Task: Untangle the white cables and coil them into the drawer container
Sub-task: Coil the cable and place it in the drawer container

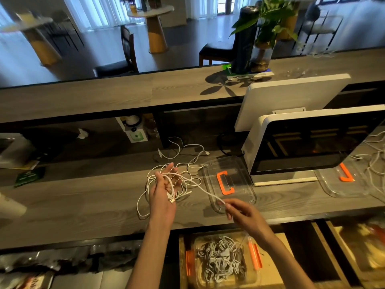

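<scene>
Cable in hand: I am holding one white cable (200, 187) stretched between my two hands above the grey wooden counter (83, 197); its USB plug (171, 199) is lying against my left palm.
Left hand: my left hand (164, 189) is turned palm up, fingers loosely spread and nearly straight, with loops of the cable draping across them.
Right hand: my right hand (239, 211) is pinching the cable between thumb and fingertips, just in front of the clear lid.
Tangle: a loose tangle of white cables (166, 163) is lying on the counter under and behind my left hand, with strands trailing toward the back edge.
Drawer container: a clear container (220, 259) with orange clips is sitting in the open drawer below the counter edge, under my right forearm, and is already holding a heap of white cables.
Lid: a clear lid with an orange handle (226, 183) is lying flat on the counter, just right of the tangle and touching the base of the monitor.
Monitor: a white-framed monitor (312, 147) is standing to the right, a second one behind it.
Second lid: another clear lid (341, 180) with an orange handle is lying beyond the monitor base, more white cables beside it.
Far shelf: a potted plant (264, 34) is standing on the raised shelf behind.
</scene>
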`<act>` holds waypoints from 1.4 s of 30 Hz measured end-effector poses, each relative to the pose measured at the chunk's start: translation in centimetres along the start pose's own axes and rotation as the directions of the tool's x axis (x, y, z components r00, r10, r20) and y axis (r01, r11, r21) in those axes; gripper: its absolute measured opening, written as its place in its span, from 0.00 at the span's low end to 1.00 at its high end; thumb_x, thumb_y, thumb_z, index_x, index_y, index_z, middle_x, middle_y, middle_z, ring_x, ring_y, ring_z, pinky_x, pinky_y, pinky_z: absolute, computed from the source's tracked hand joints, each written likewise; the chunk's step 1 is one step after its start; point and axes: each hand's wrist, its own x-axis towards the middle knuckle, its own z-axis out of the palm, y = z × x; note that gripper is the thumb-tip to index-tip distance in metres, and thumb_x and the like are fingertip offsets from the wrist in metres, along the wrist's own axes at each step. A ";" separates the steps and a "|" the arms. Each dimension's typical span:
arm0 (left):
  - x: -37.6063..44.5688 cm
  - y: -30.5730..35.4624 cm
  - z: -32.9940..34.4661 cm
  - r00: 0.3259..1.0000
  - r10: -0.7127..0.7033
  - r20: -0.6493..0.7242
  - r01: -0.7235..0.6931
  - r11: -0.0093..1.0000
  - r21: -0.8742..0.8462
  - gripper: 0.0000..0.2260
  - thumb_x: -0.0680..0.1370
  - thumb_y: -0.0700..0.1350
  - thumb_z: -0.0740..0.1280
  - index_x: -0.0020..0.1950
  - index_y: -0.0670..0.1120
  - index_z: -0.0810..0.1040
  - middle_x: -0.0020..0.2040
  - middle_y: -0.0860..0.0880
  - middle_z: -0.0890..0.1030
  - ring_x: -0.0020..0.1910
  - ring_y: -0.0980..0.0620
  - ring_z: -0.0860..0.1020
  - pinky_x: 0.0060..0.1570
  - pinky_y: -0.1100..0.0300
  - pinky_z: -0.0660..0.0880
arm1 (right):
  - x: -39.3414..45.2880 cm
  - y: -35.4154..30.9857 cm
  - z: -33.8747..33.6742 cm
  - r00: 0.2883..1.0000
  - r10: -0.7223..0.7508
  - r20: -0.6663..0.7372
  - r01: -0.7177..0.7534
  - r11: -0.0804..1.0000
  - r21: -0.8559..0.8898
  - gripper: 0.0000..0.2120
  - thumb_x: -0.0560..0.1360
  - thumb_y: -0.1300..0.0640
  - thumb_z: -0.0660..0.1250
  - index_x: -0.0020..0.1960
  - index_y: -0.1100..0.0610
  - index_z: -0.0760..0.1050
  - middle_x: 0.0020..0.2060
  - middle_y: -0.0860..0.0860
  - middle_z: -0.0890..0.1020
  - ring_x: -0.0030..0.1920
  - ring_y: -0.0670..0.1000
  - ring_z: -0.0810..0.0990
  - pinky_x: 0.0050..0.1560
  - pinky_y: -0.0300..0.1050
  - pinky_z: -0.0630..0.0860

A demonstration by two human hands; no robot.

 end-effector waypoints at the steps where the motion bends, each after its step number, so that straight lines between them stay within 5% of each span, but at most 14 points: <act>1: 0.1 0.1 0.2 1.000 -0.021 -0.011 0.020 0.997 -0.071 0.23 0.85 0.55 0.55 0.66 0.41 0.80 0.59 0.41 0.83 0.56 0.47 0.82 0.59 0.52 0.77 | 0.0 0.3 0.5 0.999 0.024 0.031 -0.024 1.000 0.001 0.10 0.82 0.55 0.66 0.61 0.50 0.83 0.38 0.50 0.80 0.38 0.46 0.77 0.38 0.35 0.72; 4: 0.3 0.1 1.2 0.996 -0.062 -0.069 0.047 0.977 -0.207 0.21 0.86 0.53 0.55 0.63 0.40 0.79 0.55 0.42 0.85 0.56 0.44 0.83 0.60 0.48 0.78 | 0.0 1.1 1.5 0.996 0.046 0.076 -0.045 0.999 -0.015 0.08 0.82 0.57 0.67 0.60 0.52 0.80 0.35 0.50 0.80 0.39 0.48 0.79 0.42 0.36 0.75; 7: 0.8 -0.2 1.6 0.993 -0.039 -0.110 0.023 0.989 -0.148 0.19 0.86 0.52 0.55 0.57 0.42 0.80 0.40 0.47 0.82 0.40 0.50 0.81 0.43 0.56 0.78 | -0.1 0.8 1.5 0.980 0.048 0.193 -0.021 0.990 -0.141 0.06 0.82 0.54 0.67 0.58 0.52 0.80 0.36 0.48 0.81 0.40 0.46 0.80 0.41 0.36 0.75; 10: 1.6 -0.8 1.8 0.991 0.075 -0.109 -0.062 0.992 0.114 0.18 0.87 0.52 0.54 0.55 0.42 0.79 0.37 0.49 0.77 0.31 0.55 0.72 0.29 0.63 0.67 | -0.4 -0.4 1.6 0.941 0.028 0.337 0.045 0.978 -0.206 0.07 0.82 0.52 0.67 0.57 0.51 0.81 0.38 0.53 0.82 0.40 0.46 0.80 0.43 0.39 0.74; 14: 2.1 -1.8 2.4 0.983 0.183 0.018 -0.161 0.814 0.558 0.17 0.87 0.50 0.53 0.53 0.41 0.77 0.37 0.50 0.75 0.29 0.58 0.69 0.27 0.66 0.65 | -0.3 -2.8 1.4 0.901 -0.046 0.431 0.142 0.971 -0.192 0.09 0.83 0.52 0.66 0.59 0.50 0.83 0.37 0.49 0.81 0.40 0.47 0.79 0.45 0.39 0.75; 20: 1.9 -2.7 2.4 0.953 -0.210 0.219 -0.085 0.508 0.857 0.21 0.86 0.56 0.53 0.51 0.44 0.79 0.41 0.47 0.78 0.32 0.54 0.72 0.31 0.62 0.68 | 0.9 -5.1 0.4 0.957 -0.193 0.218 0.215 0.973 -0.087 0.11 0.83 0.55 0.65 0.60 0.52 0.84 0.40 0.54 0.82 0.43 0.56 0.80 0.48 0.40 0.76; 26: 0.5 -4.3 2.0 0.745 -0.608 0.275 0.260 0.644 0.719 0.33 0.79 0.69 0.57 0.60 0.39 0.78 0.35 0.48 0.73 0.26 0.56 0.65 0.25 0.64 0.56 | 2.6 -5.0 -0.7 0.973 -0.216 -0.084 0.209 0.974 -0.088 0.09 0.81 0.57 0.68 0.57 0.48 0.84 0.47 0.43 0.87 0.52 0.43 0.85 0.52 0.36 0.78; 30: -0.2 -4.4 2.1 0.614 -0.685 0.392 0.346 0.680 0.646 0.37 0.79 0.72 0.48 0.49 0.41 0.78 0.33 0.49 0.69 0.23 0.58 0.63 0.23 0.67 0.55 | 2.8 -3.6 -0.8 0.972 -0.194 -0.131 0.156 0.954 -0.256 0.08 0.80 0.54 0.69 0.56 0.45 0.84 0.41 0.47 0.86 0.46 0.45 0.85 0.49 0.40 0.81; 32: -0.8 -4.0 2.2 0.584 -0.688 0.432 0.298 0.676 0.674 0.31 0.80 0.69 0.53 0.48 0.43 0.78 0.33 0.50 0.68 0.24 0.59 0.64 0.24 0.68 0.57 | 2.8 -3.0 -0.7 0.966 -0.200 -0.165 0.139 0.935 -0.326 0.08 0.80 0.52 0.70 0.56 0.46 0.84 0.40 0.43 0.86 0.45 0.42 0.85 0.49 0.39 0.81; 35: -0.9 -3.7 1.6 0.563 -0.685 0.462 0.204 0.657 0.726 0.19 0.80 0.60 0.65 0.49 0.44 0.78 0.34 0.52 0.69 0.25 0.60 0.64 0.23 0.70 0.59 | 2.7 -3.0 -0.7 0.961 -0.225 -0.159 0.161 0.928 -0.337 0.07 0.79 0.50 0.70 0.53 0.49 0.86 0.36 0.43 0.85 0.39 0.42 0.83 0.42 0.37 0.79; 38: -1.1 -3.5 1.0 0.562 -0.687 0.461 0.192 0.651 0.735 0.18 0.83 0.56 0.61 0.51 0.42 0.79 0.34 0.52 0.70 0.25 0.60 0.63 0.22 0.69 0.59 | 2.5 -3.2 -0.9 0.965 -0.227 -0.129 0.177 0.932 -0.317 0.10 0.77 0.47 0.70 0.49 0.51 0.85 0.34 0.45 0.83 0.34 0.41 0.80 0.38 0.34 0.75; 42: -1.4 -3.0 0.9 0.751 -0.487 0.446 0.060 0.723 0.688 0.21 0.85 0.55 0.56 0.55 0.43 0.83 0.36 0.49 0.77 0.27 0.57 0.67 0.25 0.68 0.62 | 2.7 -2.9 -1.3 0.972 -0.198 -0.126 0.155 0.945 -0.287 0.10 0.77 0.45 0.70 0.48 0.51 0.85 0.33 0.45 0.82 0.33 0.41 0.78 0.36 0.34 0.72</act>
